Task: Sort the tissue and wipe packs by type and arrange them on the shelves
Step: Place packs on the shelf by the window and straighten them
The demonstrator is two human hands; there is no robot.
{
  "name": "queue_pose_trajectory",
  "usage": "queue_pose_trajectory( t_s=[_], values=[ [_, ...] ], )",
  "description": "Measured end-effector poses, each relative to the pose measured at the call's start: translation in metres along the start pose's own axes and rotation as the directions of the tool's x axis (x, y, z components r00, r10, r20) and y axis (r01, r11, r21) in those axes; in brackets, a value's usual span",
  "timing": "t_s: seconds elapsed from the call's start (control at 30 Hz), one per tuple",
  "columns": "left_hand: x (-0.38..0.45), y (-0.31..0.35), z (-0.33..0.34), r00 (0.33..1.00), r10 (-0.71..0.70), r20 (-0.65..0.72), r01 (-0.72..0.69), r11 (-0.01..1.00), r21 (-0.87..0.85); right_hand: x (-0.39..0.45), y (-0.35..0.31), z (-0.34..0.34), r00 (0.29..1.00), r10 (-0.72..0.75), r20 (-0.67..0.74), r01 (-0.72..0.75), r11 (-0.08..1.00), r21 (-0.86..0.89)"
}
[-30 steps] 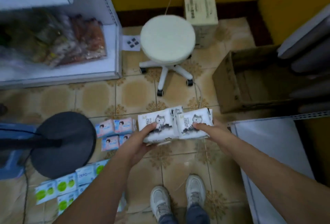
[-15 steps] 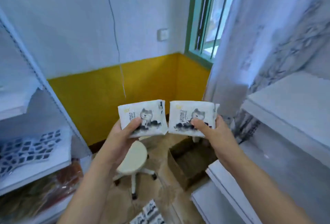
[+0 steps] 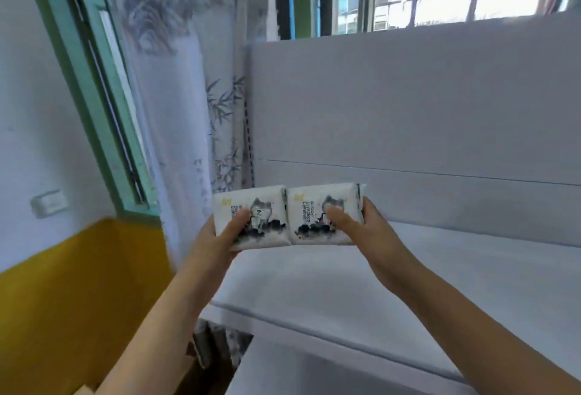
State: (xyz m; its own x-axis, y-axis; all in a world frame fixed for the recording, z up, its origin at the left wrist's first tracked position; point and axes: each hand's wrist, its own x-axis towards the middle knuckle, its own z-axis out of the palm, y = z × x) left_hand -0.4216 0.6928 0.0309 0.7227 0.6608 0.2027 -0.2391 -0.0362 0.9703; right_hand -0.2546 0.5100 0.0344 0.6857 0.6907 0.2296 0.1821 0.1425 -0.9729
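White shelf (image 3: 440, 269) boards lie bare ahead, so arranging seems barely begun: left hand (image 3: 213, 237) and right hand (image 3: 367, 231) each grip one cat-print tissue pack (image 3: 251, 218), edges touching, above the shelf's near-left end.

Small shop corner: white retail shelf (image 3: 408, 284), curtained window (image 3: 176, 48)

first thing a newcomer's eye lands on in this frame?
Two matching white packs with a cartoon animal print, held side by side mid-frame: the left pack in the left hand, the right pack in the right hand. Behind and below them, a bare white shelf.
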Motion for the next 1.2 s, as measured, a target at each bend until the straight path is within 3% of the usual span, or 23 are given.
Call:
queue_pose_trajectory(
  t_s=[0.17, 0.3, 0.6, 0.73, 0.87, 0.97, 1.07, 1.2],
  values=[
    [0.065, -0.028, 0.092, 0.994, 0.011, 0.109, -0.016, 0.999, 0.044, 0.041, 0.016, -0.104, 0.991, 0.040, -0.126, -0.045, 0.998, -0.033],
    [0.116, -0.058, 0.109, 0.993, -0.030, 0.118, 0.015, 0.992, 0.129, 0.077, 0.037, -0.138, 0.989, 0.051, -0.141, -0.064, 0.994, -0.092],
    [0.175, -0.088, 0.057, 0.999, -0.025, -0.048, 0.039, 0.946, 0.323, 0.141, 0.088, -0.094, 0.987, 0.114, -0.109, -0.130, 0.979, -0.156],
    [0.196, -0.092, 0.025, 0.998, -0.053, 0.017, 0.045, 0.946, 0.321, 0.162, 0.098, -0.066, 0.989, 0.113, -0.097, -0.131, 0.970, -0.203],
    [0.221, -0.098, 0.004, 0.995, -0.087, 0.053, 0.063, 0.936, 0.346, 0.182, 0.109, -0.045, 0.990, 0.027, -0.138, -0.071, 0.942, -0.328],
    [0.237, -0.114, -0.008, 0.989, -0.111, 0.101, 0.051, 0.883, 0.467, 0.188, 0.127, -0.034, 0.987, -0.098, -0.123, 0.036, 0.903, -0.429],
    [0.249, -0.126, -0.017, 0.987, -0.140, 0.082, 0.078, 0.854, 0.514, 0.182, 0.141, -0.029, 0.973, -0.218, -0.080, 0.127, 0.788, -0.602],
    [0.259, -0.123, -0.021, 0.990, -0.052, 0.128, -0.022, 0.853, 0.522, 0.186, 0.135, -0.036, 0.954, -0.293, -0.068, 0.160, 0.686, -0.710]
  ],
)
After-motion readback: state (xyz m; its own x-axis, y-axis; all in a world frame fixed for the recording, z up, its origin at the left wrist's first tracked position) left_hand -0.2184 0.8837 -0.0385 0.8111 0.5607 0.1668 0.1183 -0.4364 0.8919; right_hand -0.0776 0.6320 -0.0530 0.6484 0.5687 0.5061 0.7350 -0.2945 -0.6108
